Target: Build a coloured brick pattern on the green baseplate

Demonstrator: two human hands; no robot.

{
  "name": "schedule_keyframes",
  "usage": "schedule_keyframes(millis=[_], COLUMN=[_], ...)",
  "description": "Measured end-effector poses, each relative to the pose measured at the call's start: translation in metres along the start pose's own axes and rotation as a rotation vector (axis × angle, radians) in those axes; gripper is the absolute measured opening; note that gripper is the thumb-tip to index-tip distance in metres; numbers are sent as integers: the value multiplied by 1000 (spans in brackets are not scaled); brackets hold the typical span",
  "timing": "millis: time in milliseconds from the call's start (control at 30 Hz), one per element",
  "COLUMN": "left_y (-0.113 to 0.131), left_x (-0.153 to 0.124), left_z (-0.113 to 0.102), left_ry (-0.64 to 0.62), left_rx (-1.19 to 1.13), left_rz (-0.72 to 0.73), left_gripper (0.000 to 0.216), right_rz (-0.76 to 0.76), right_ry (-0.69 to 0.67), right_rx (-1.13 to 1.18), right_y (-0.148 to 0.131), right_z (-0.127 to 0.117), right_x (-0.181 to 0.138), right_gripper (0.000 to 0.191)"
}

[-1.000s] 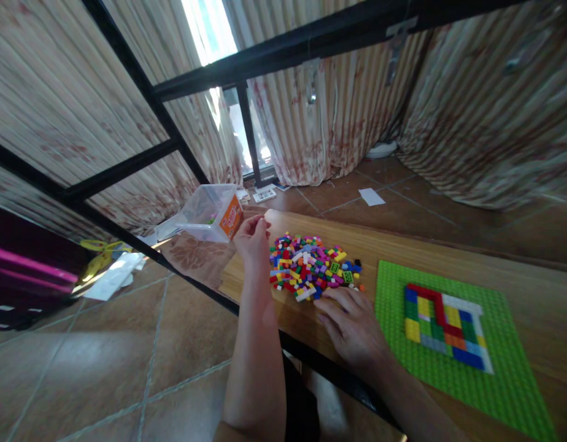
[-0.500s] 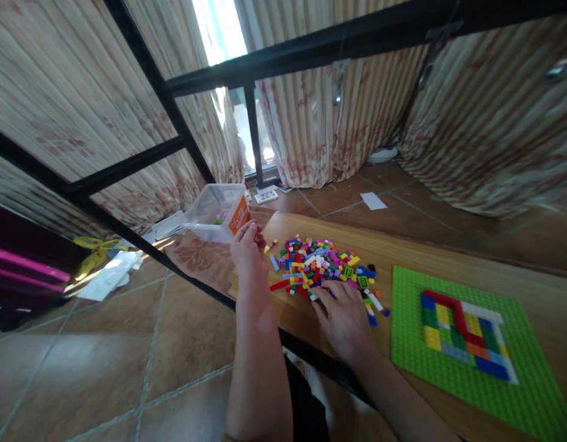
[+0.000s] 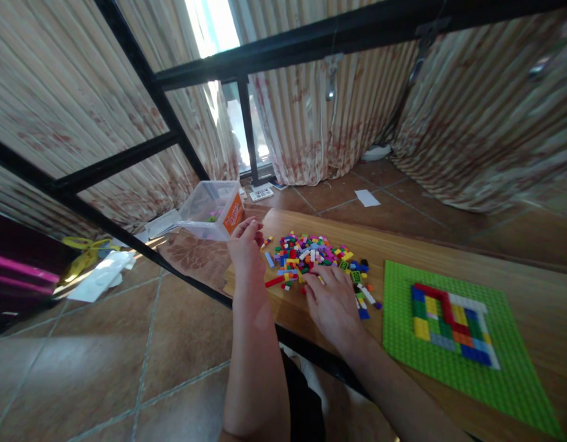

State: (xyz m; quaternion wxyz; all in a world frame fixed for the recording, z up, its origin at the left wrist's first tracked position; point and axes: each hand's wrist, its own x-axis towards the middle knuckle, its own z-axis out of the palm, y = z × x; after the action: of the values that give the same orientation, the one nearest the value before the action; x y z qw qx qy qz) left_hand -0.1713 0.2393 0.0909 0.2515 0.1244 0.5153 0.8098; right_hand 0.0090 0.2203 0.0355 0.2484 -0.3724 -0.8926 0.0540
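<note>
A heap of small coloured bricks (image 3: 313,255) lies on the wooden table (image 3: 403,242). My right hand (image 3: 333,301) lies flat on the near edge of the heap, fingers spread among the bricks. At the heap's left end, near the table's corner, my left hand (image 3: 245,247) is held with its fingers curled together; what they hold, if anything, I cannot make out. To the right sits a green baseplate (image 3: 449,362) with a rectangle of red, yellow, blue, green, orange and white bricks (image 3: 451,322) on it.
A clear plastic tub with an orange label (image 3: 214,209) stands on a patterned cloth left of the table. Black metal bars (image 3: 173,132) cross in front of curtains. Papers (image 3: 367,197) lie on the tiled floor; a yellow item (image 3: 83,255) and white sheets lie at left.
My right hand has slid forward from the near side of the heap into it, spreading bricks. Some loose bricks now lie scattered to the left and right. The view has shifted a little.
</note>
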Motion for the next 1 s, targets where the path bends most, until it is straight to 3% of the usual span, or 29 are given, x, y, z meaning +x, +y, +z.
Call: schedule_keyframes(millis=[133,233,500,633,767,900,1000], left_y=[1,2,6,9,5,-18,-49], left_x=[1,3,5,4,-4,-31,-65], left_z=[0,0,3,4,16,44,68], left_ry=[-3,-1,21,4,-77,-265,-478], left_rx=[2,-7,7,-12,25,158,298], left_rz=[18,29,49,102,80,63,44], left_gripper=[29,25,17,17,18,18,13], right_rz=[-172,-178,-213,-65,134,444,722], right_ry=[-126,-254,-172,-72,91,285,311], right_rx=[43,46,112,270,445,460,396], right_y=[-34,-43,-41,-31,5,65,112], right_z=[15,28,32,2,-46,-85,-101], right_x=[24,38,47,40,7,-42,-74], right_gripper=[26,22,23,22,19,23,32])
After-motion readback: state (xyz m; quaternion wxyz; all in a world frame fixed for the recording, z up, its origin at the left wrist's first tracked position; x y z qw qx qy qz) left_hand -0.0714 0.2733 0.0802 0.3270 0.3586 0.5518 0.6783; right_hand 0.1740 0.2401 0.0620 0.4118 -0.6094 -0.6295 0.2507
